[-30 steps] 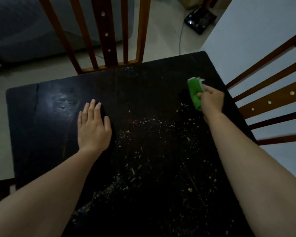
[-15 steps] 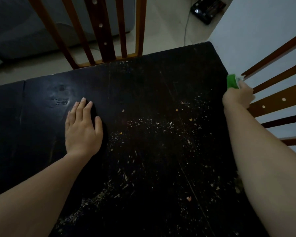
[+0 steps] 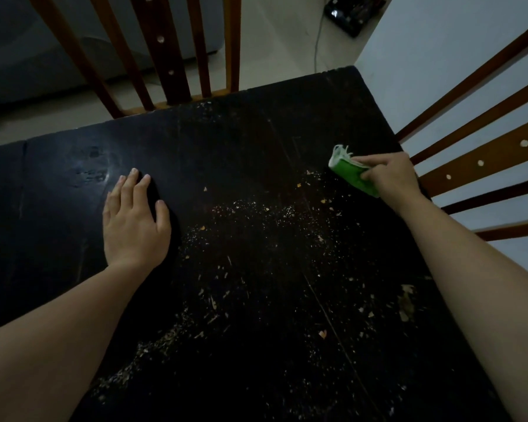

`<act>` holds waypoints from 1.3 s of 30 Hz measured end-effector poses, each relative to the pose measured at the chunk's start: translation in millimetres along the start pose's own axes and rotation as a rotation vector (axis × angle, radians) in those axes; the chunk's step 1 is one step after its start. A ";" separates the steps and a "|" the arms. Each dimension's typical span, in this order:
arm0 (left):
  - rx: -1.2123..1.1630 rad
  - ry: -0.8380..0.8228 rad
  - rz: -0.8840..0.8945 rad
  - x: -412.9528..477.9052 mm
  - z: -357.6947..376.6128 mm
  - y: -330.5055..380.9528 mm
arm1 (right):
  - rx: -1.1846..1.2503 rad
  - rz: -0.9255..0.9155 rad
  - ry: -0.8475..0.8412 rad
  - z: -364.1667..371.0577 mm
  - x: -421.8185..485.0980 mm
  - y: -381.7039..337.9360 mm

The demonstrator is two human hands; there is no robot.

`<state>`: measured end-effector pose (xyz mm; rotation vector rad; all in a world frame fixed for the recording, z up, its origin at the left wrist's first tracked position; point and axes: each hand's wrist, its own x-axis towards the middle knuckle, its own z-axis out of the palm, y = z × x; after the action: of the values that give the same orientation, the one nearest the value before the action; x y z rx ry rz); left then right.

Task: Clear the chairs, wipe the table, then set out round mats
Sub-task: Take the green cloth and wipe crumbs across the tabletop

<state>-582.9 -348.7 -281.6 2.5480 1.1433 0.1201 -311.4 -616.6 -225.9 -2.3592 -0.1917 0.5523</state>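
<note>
Back onto the table (image 3: 256, 141) comes the right hand (image 3: 389, 178). Half a second ago it was out over the right edge, and now it sits well inside it, at the right middle of the frame. Its fingers are curled round a green cloth (image 3: 351, 175), thumb tucked on the near side, and the cloth looks pressed down on the dark top. The left hand (image 3: 134, 223) has barely stirred: palm down, fingers straight, holding nothing, just resting flat at the left middle of the frame.

Now look at where the mess is. The crumbs (image 3: 256, 214) spread from the centre of the frame down towards the bottom, so they lie down and to the left of the cloth, with the first specks just beside its lower left edge. The cloth's long side runs from upper left to lower right. That puts a broad face towards the crumbs, which I'd say suits a sweep inward and down.

The crumbs lie between the two hands, but only the right has the cloth, so this stroke looks like its job.

One chair (image 3: 171, 56) stands at the top of the frame, another (image 3: 485, 153) at the right. No mats in sight, and I'd call the wiping far from done.
</note>
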 end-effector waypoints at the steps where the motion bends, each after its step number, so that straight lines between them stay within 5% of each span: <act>1: 0.001 -0.001 0.004 -0.1 0.0 0.1 | 0.055 0.015 0.022 -3.6 1.7 -0.7; 7: 0.007 0.001 0.005 1.2 1.0 0.3 | 0.096 0.228 0.443 -14.0 43.5 10.9; 15: 0.005 0.005 -0.002 2.7 3.4 -2.2 | -0.146 -0.008 0.138 19.0 66.8 5.2; 27: -0.009 -0.005 0.000 1.7 -0.3 -0.3 | -0.163 -0.242 -0.245 40.0 -34.0 -4.3; 34: -0.026 -0.006 0.007 -1.0 -3.9 1.7 | -0.127 -0.054 -0.567 30.5 -71.4 -14.8; 36: -0.028 -0.012 0.008 -0.3 -3.6 1.0 | -0.064 0.018 -0.558 22.6 -68.9 -21.6; 39: -0.032 -0.010 0.008 -0.8 -2.2 0.7 | 0.131 0.065 -0.273 11.4 -53.1 -26.1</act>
<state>-583.4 -349.1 -279.3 2.5227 1.1183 0.1260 -363.8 -605.3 -198.3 -2.1637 -0.1956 0.8918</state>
